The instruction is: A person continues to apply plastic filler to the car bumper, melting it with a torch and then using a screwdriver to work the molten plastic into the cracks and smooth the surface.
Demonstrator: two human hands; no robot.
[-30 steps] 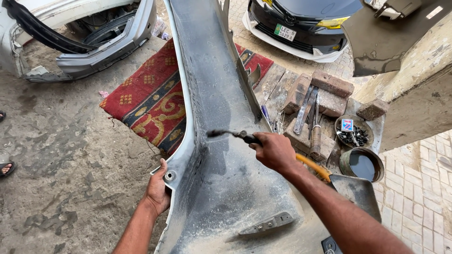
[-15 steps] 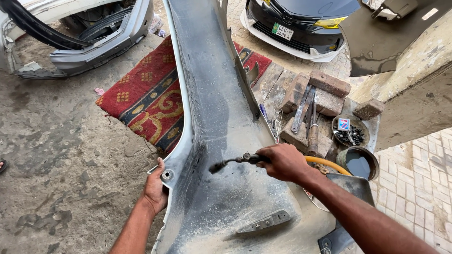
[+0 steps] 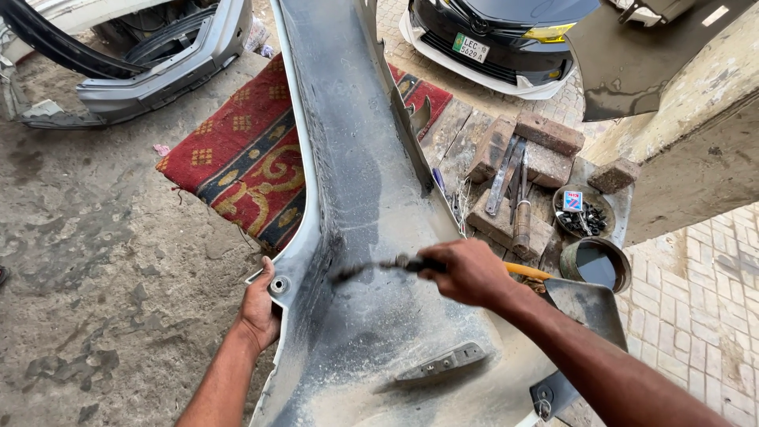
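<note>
Right hand grips dark tool, tip over dusty grey bumper. Left hand holds bumper edge tight. Step: working inside face. Next needs steady bumper, careful aim.

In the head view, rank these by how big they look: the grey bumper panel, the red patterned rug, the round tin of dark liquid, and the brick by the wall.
1. Grey bumper panel, by far the largest.
2. Red patterned rug, partly hidden under the panel.
3 and 4. Round tin of dark liquid and brick by the wall: they look about alike, so no ranking.
</note>
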